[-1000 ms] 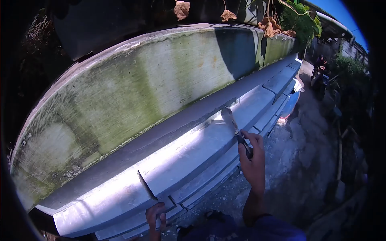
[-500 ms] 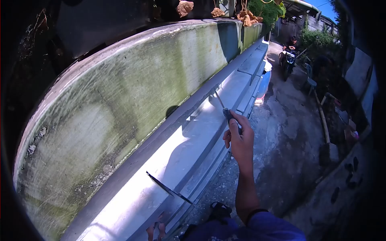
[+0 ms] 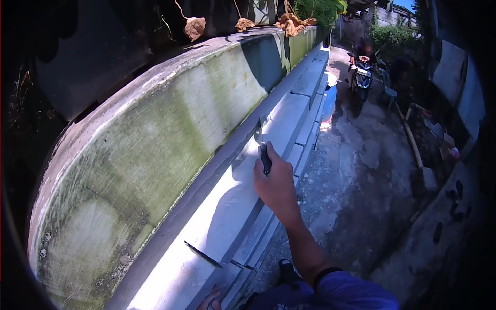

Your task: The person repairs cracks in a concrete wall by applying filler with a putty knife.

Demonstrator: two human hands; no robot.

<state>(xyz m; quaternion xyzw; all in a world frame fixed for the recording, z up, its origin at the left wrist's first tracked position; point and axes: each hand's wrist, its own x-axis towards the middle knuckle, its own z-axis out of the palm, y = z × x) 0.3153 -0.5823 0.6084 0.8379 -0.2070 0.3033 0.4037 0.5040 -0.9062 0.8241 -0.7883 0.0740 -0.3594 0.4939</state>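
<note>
A tool with a black handle and a thin metal shaft is gripped in my right hand. Its shaft points up and away, with the tip near the back edge of a long pale block that lies along the wall. At the bottom of the view, part of my left hand shows beside the near end of the blocks; its fingers are mostly cut off. A dark narrow gap crosses the pale surface between the hands.
A mossy concrete wall curves along the left, with dried leaves hanging over it. Stacked blocks continue ahead beside a blue barrel. On the path stands a motorcycle, with a person behind it.
My right hand has moved left and nearer to the wall, and the tool has turned more upright. The view has shifted slightly. My left hand remains low at the edge.
</note>
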